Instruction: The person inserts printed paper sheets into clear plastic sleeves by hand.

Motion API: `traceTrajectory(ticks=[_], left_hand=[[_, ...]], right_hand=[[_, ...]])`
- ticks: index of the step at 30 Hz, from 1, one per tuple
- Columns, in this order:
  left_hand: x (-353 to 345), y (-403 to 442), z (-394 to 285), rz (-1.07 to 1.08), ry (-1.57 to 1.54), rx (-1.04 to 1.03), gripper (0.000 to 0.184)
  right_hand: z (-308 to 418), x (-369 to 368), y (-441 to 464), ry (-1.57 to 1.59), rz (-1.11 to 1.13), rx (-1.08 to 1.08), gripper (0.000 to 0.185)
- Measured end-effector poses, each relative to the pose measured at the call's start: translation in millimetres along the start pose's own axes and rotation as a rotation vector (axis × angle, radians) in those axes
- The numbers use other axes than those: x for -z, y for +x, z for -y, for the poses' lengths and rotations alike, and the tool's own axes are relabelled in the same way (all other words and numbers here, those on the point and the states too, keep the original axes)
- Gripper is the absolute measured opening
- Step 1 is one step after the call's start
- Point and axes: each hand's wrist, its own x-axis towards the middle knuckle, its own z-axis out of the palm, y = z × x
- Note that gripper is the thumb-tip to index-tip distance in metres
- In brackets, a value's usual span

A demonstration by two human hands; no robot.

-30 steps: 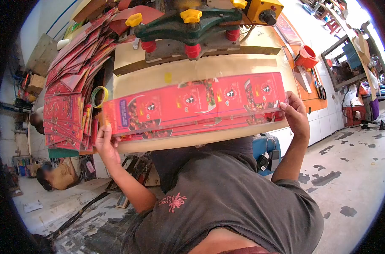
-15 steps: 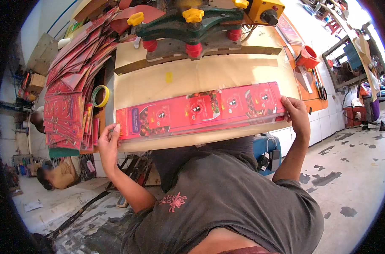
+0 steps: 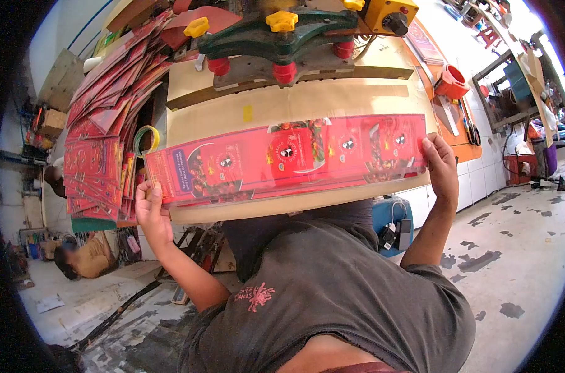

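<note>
A long red printed plastic sheet (image 3: 288, 155), with food pictures and round logos, stretches between my two hands over the cream work surface (image 3: 201, 127). My left hand (image 3: 153, 211) pinches its left end near the front corner. At the right end, my right hand (image 3: 441, 165) grips the sheet's edge between thumb and fingers. Beyond the sheet stands a green press (image 3: 282, 34) with yellow knobs and red feet. A small yellow mark (image 3: 247, 113) shows on the surface behind the sheet.
Piled red packets (image 3: 99, 155) cover the left side, beside a yellow tape roll (image 3: 147, 141). On the right are a red tape dispenser (image 3: 451, 82), scissors (image 3: 472, 129) and a yellow control box (image 3: 388, 17). Another person (image 3: 89, 256) is low at the far left.
The sheet was lower and nearer the surface half a second ago; it is now raised, with its ends spread further left and right. Both hands have moved outward while holding it.
</note>
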Motion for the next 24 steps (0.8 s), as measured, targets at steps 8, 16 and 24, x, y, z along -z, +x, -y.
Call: traceTrajectory(ticks=[8,16,24], left_hand=[[-1,0,-3,0.047,-0.099,-0.061,0.029],[-5,-3,-7,0.028,-0.178,-0.112,0.035],[14,6,5,0.063,-0.103,-0.067,0.035]], right_hand=[[-15,11,9,0.264,-0.035,0.214,0.018],[-12,5,9,0.271,-0.070,0.230,0.020],[-4,2,5,0.129,-0.164,0.233,0.024]])
